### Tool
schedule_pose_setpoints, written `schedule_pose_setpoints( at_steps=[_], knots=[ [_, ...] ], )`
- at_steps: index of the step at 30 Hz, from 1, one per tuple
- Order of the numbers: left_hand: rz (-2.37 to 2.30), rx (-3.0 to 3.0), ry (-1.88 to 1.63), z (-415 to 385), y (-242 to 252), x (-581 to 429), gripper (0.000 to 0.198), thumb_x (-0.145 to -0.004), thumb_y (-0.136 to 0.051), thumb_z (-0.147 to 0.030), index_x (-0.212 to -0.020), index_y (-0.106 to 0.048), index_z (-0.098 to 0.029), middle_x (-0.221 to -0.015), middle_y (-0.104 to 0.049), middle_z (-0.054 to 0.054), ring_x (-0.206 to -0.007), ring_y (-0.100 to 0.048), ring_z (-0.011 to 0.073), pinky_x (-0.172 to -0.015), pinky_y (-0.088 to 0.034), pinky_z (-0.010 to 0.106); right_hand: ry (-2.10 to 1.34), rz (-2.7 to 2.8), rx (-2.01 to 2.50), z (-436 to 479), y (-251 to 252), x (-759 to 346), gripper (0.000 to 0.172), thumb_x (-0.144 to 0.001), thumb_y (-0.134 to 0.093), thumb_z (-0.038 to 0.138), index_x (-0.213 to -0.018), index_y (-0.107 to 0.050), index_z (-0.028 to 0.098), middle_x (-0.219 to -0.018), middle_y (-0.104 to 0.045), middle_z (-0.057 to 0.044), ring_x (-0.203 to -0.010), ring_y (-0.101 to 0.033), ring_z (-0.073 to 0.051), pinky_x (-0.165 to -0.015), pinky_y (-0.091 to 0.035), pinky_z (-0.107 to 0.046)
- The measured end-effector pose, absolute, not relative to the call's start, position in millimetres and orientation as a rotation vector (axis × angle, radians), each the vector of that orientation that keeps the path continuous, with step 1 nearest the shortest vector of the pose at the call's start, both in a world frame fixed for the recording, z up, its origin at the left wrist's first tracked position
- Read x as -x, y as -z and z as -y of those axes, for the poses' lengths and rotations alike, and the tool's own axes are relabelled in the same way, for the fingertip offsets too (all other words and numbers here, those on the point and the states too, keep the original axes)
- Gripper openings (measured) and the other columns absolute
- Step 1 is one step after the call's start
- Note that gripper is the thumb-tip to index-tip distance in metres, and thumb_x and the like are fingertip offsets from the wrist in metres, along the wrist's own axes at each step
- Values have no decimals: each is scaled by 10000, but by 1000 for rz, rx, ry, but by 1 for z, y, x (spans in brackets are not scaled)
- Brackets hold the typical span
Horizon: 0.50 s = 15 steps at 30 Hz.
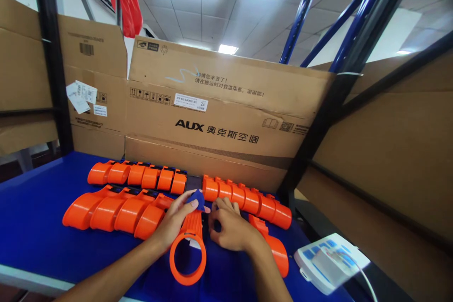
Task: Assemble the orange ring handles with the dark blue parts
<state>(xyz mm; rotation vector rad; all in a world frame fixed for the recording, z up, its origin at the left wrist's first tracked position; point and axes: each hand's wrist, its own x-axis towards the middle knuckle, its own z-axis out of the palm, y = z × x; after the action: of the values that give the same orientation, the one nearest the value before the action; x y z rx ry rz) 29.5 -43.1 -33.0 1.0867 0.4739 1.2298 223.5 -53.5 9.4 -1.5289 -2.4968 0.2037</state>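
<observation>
An orange plastic housing (188, 245) with a round ring end lies on the blue table (31, 217), pointing toward me. My left hand (175, 219) grips its far end, thumb pressed on a small blue piece (198, 199) on top. My right hand (230, 226) is curled beside it on the right, fingertips touching the same end; what it pinches is hidden. Another orange housing (276, 247) lies just right of my right wrist.
Two rows of orange housings (136, 175) (247, 198) line the back of the table, and several more (109, 210) lie at left. Cardboard boxes (219, 113) wall the back. A white and blue device (331, 262) with a cable sits at the right edge.
</observation>
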Motion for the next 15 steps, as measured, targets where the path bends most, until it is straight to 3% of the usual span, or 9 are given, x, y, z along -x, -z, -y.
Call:
schedule_pose_setpoints(
  at_steps=[6,10,13,15],
  knots=[
    [-482,-1086,-1239,41,36,-30,361,-867,-685,-441,-1140,-667,-205,-1011,-787,80,-946,-727,254,-971,-481,376,-142,2318,1391,48,-18,-230,63,-784,-607,159,-778,-643,209,-971,-601,-41,-1004,-527,-256,-931,-382,-437],
    [-482,-1117,-1267,40,37,-30,413,-849,-702,-456,-1181,-682,-211,-1041,-782,79,-1076,-693,283,-1044,-433,402,-216,2099,1300,44,-17,-229,115,-839,-545,153,-738,-564,204,-741,-578,6,-739,-541,-182,-739,-416,-322],
    [-409,-1138,-1235,41,37,-32,464,-843,-716,-436,-1246,-664,-212,-1069,-775,86,-1117,-675,297,-1032,-444,411,-415,1906,1188,42,-15,-223,155,-920,-536,265,-784,-582,207,-685,-582,14,-639,-545,-165,-625,-424,-278],
    [-363,-1131,-1218,40,38,-33,477,-840,-725,-418,-1262,-656,-207,-1069,-775,91,-1109,-678,299,-1013,-457,409,-546,1811,1091,43,-16,-219,206,-946,-562,382,-868,-636,207,-776,-660,-15,-713,-619,-189,-665,-481,-288]
  ],
)
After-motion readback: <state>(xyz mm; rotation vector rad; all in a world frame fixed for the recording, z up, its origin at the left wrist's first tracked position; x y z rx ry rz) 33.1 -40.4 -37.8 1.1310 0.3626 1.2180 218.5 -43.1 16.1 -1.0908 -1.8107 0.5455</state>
